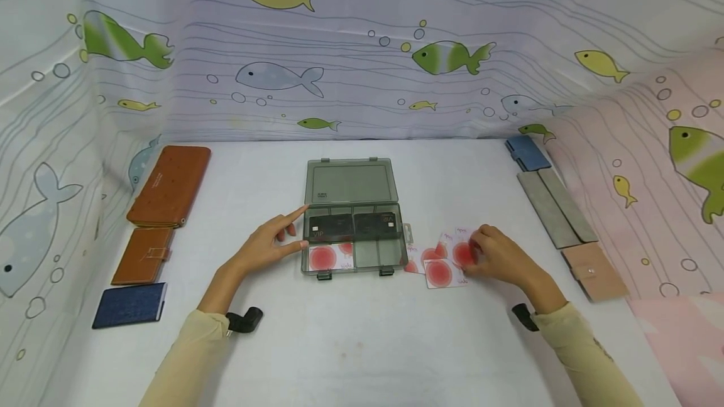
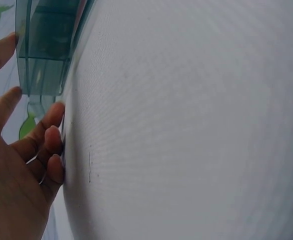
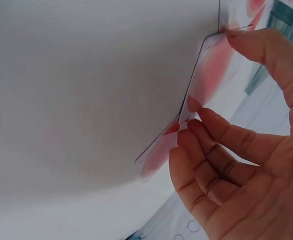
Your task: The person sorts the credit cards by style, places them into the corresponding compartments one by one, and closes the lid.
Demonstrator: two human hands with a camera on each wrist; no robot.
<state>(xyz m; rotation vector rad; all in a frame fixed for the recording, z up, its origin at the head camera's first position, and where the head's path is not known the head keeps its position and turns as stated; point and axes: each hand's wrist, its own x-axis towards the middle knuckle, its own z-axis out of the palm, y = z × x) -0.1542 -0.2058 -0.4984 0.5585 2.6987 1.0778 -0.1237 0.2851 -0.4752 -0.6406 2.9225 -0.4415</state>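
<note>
A translucent grey-green compartment box (image 1: 380, 255) stands on the table, its lid (image 1: 351, 182) laid back. Black VIP cards (image 1: 330, 227) occupy both rear compartments, and a white card with red circles (image 1: 323, 258) is in the front left one. My left hand (image 1: 257, 249) touches the box's left side with extended index finger and thumb tips. To the right of the box, my right hand (image 1: 502, 259) pinches a white-and-red card (image 3: 211, 70) by its edges between thumb and fingers. Other such cards (image 1: 440, 274) lie overlapping beside it, some partly hidden.
On the left lie a large brown wallet (image 1: 170, 184), a smaller brown wallet (image 1: 141, 257) and a dark blue one (image 1: 130, 304). A blue wallet (image 1: 528, 152), a grey wallet (image 1: 557, 206) and a tan wallet (image 1: 596, 270) line the right side. Fish-patterned cloth (image 1: 362, 36) surrounds the white table.
</note>
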